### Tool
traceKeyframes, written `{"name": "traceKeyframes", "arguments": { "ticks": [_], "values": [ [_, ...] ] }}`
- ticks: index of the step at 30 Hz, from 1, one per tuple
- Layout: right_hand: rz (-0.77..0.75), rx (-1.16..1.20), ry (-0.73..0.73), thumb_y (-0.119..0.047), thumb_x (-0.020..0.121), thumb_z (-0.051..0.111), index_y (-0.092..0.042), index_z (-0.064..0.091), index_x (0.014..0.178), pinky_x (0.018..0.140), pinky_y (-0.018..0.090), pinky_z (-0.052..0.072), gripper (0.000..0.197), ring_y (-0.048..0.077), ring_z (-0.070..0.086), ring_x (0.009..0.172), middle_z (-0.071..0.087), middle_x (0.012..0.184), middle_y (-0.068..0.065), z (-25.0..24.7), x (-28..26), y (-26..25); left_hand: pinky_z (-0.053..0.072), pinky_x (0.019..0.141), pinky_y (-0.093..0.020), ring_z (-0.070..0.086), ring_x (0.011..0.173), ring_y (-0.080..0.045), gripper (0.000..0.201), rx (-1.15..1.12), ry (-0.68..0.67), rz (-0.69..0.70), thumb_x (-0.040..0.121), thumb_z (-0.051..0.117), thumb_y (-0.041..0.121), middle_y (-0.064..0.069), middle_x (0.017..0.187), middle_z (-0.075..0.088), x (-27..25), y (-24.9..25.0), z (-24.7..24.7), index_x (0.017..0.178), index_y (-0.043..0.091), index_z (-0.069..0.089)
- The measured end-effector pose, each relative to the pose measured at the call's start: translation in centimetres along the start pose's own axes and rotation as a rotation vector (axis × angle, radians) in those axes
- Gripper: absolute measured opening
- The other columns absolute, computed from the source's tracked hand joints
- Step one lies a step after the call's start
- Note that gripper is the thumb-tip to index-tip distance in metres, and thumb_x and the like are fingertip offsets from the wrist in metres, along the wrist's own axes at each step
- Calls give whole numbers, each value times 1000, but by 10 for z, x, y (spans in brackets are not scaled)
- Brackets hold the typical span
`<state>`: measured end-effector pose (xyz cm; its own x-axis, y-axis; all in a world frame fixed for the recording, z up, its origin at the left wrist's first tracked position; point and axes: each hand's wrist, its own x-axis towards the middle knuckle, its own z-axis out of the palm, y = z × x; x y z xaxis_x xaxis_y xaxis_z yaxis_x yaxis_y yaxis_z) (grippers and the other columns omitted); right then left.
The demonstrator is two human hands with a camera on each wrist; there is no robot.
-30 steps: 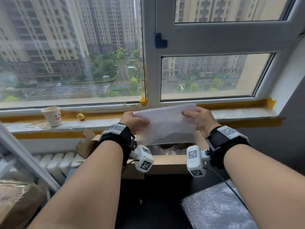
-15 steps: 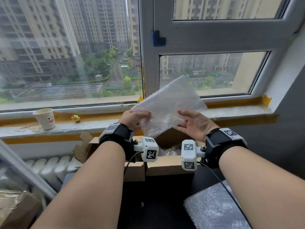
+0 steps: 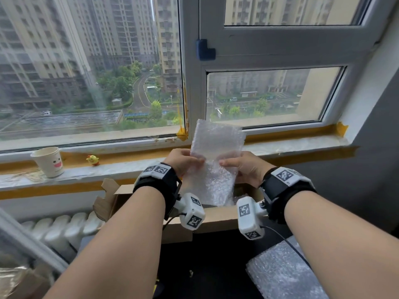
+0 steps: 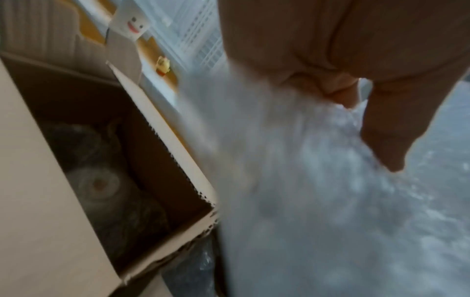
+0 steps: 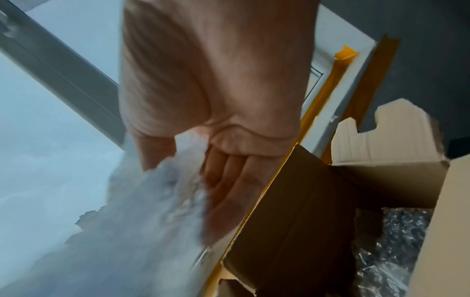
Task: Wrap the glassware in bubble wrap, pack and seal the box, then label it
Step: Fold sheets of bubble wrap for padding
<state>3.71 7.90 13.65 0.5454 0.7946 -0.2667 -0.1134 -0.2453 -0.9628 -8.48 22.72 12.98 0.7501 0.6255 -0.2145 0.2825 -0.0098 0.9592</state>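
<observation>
Since 0.5 s ago the bubble wrap sheet [image 3: 213, 160] has swung from a tilted diamond to upright, long edge vertical, w/ both hands closer together at its middle. Left hand [image 3: 183, 162] pinches the sheet's left edge, thumb in front & fingers [image 4: 389, 140] curled behind; right hand [image 3: 244, 167] pinches the right edge the same way, thumb over the front, fingers [image 5: 229, 191] flat behind. Sheet hangs above the open cardboard box [image 3: 216, 219], lower end dipping just past the rim. Inside the box, left wrist view shows bubble-wrapped bundles [image 4: 99, 184], blurry. Box sits on the dark surface [image 3: 216, 272] below the window sill [image 3: 108, 169]; a 2nd bubble wrap piece [image 3: 280, 275] lies on that surface, near right. Paper cup [image 3: 50, 161] & small yellow chick toy [image 3: 92, 159] stand on the sill, left.
</observation>
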Motion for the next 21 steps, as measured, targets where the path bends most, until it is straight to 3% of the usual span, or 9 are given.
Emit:
{"name": "traceKeyframes", "arguments": {
  "ticks": [4,8,11,13,15,17,19,21],
  "values": [
    [45,146,-84,-6,95,55,-15,60,122,56,28,56,29,20,67,72,68,92,7,-4,-2,3,54,81,-38,61,75,-22,9,-148,-49,-15,87,64,0,-10,87,66,1,-4,-8,89,7,70],
    [-12,379,-57,0,97,46,-13,56,127,57,29,59,34,19,70,71,68,100,10,-3,0,8,55,67,-31,61,77,-23,24,-281,-140,-29,95,46,-6,-13,96,67,-1,-5,-9,101,7,66],
    [2,496,-19,1,99,37,-8,62,105,48,26,55,27,19,68,59,71,79,10,3,-2,8,59,66,-33,64,81,-26,34,-407,-177,-72,94,37,-10,-17,106,66,-4,-8,-11,112,6,60],
    [20,514,26,-3,95,31,-4,63,83,52,30,53,34,25,64,60,65,72,14,7,-2,6,55,70,-35,61,80,-28,40,-434,-157,-99,88,33,-9,-20,108,63,-2,-11,-15,114,4,60],
    [32,366,107,-10,88,33,-5,63,63,60,31,45,40,25,53,69,57,80,13,9,0,5,53,61,-29,59,69,-25,33,-434,-153,-154,87,34,5,-18,98,60,-3,-11,-17,110,4,57],
    [0,86,208,-13,86,45,-8,65,65,57,27,41,30,19,49,75,55,90,7,9,2,5,52,54,-25,61,57,-22,27,-351,-186,-192,92,43,23,-13,86,61,-6,-8,-15,112,9,54],
    [-58,-38,224,4,81,52,-12,66,74,54,25,40,22,19,51,79,60,94,6,7,6,7,50,48,-23,59,51,-16,32,-221,-190,-188,92,57,19,-11,87,60,-4,-7,-11,122,13,48],
    [-96,-50,201,17,78,51,-16,70,88,56,25,45,39,20,55,85,61,102,4,2,11,11,45,46,-22,51,46,-12,31,-121,-151,-186,90,62,7,-7,75,59,2,-9,-6,116,13,46]
  ]
}}
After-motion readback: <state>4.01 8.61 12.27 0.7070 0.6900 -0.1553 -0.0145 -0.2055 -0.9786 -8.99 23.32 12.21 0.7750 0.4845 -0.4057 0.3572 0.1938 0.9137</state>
